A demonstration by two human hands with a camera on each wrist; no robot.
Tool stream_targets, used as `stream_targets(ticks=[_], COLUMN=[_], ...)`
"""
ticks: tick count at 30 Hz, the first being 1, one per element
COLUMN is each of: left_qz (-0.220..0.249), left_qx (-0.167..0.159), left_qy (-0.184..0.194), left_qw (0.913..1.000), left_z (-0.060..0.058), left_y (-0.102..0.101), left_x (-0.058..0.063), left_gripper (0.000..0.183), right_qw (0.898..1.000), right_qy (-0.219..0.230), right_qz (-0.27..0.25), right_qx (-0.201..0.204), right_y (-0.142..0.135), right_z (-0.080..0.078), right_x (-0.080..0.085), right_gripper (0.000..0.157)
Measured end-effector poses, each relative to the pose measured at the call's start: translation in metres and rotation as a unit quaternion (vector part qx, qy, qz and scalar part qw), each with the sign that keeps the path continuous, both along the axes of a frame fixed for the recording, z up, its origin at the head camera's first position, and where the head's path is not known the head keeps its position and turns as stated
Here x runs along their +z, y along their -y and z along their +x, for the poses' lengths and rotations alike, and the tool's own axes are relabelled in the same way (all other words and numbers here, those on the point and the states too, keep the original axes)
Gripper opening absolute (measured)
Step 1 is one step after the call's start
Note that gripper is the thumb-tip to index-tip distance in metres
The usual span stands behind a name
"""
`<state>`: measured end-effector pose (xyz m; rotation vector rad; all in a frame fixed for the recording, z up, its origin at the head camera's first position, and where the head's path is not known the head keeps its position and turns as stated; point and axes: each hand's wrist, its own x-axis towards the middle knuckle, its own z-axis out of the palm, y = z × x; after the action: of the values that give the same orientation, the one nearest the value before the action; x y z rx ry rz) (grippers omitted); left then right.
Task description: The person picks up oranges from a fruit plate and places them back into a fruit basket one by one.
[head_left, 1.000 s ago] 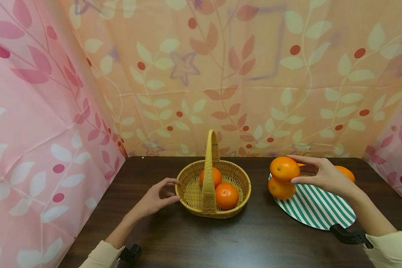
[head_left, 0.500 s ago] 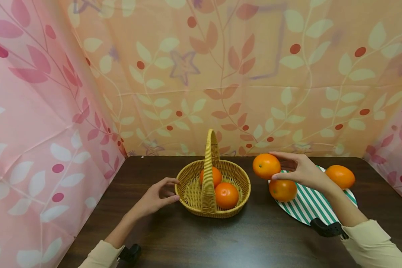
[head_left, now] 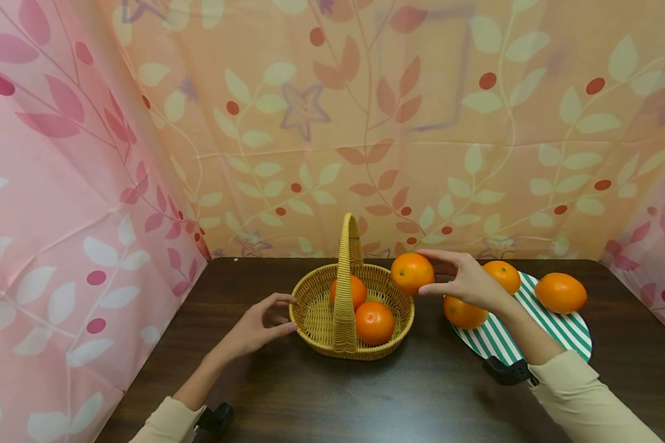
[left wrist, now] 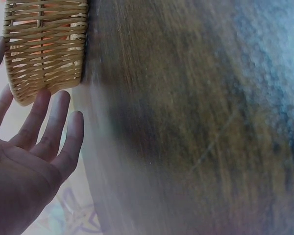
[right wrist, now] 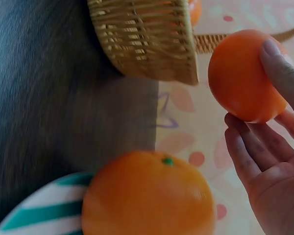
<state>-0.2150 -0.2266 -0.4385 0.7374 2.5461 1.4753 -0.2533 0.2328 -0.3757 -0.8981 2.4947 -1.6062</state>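
Observation:
My right hand [head_left: 465, 280] holds an orange [head_left: 412, 274] between thumb and fingers, just above the right rim of a wicker basket [head_left: 310, 344] with a tall handle. In the right wrist view the held orange [right wrist: 245, 76] sits at the fingertips, apart from the basket [right wrist: 142, 39]. Two more oranges lie in the basket, one behind the handle and one in front [head_left: 375, 323]. My left hand [head_left: 257, 326] touches the basket's left side with its fingertips. The left wrist view shows that hand [left wrist: 34, 152] with fairly straight fingers against the weave [left wrist: 46, 54].
A green-and-white striped oval mat [head_left: 554, 332] lies on the right of the dark wooden table [head_left: 366, 400]. Three oranges are on it: one near the left edge [head_left: 464, 312], one behind my wrist [head_left: 502, 277], one at right [head_left: 561, 293]. Patterned cloth [head_left: 366, 123] hangs behind.
My right hand has carried the orange leftward from over the striped mat to the basket's right rim. The left hand and the basket have stayed in place.

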Motion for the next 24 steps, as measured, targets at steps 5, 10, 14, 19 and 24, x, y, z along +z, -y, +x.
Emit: stream_targets(ticks=[5, 10, 14, 19, 24], left_qz=[0.001, 0.007, 0.012, 0.011, 0.008], left_qx=[-0.002, -0.005, -0.01, -0.009, -0.005], left_qy=[0.0, -0.004, -0.009, -0.006, -0.002], left_qw=[1.0, 1.0, 0.9998, 0.9999, 1.0], left_z=[0.0, 0.0, 0.0, 0.002, 0.002], left_y=[0.0, -0.001, -0.001, -0.001, -0.001], left_x=[0.001, 0.001, 0.002, 0.002, 0.002], left_gripper=[0.05, 0.05, 0.049, 0.049, 0.049], right_qw=[1.0, 1.0, 1.0, 1.0, 1.0], right_qy=[0.013, 0.013, 0.009, 0.004, 0.004], right_qz=[-0.009, -0.008, -0.003, -0.008, -0.012], right_qx=[0.012, 0.018, 0.019, 0.024, 0.025], right_y=[0.014, 0.023, 0.03, 0.038, 0.044], right_z=[-0.006, -0.01, -0.012, -0.015, -0.016], right_x=[-0.005, -0.007, -0.009, -0.011, -0.011], right_gripper=[0.07, 0.071, 0.072, 0.072, 0.073])
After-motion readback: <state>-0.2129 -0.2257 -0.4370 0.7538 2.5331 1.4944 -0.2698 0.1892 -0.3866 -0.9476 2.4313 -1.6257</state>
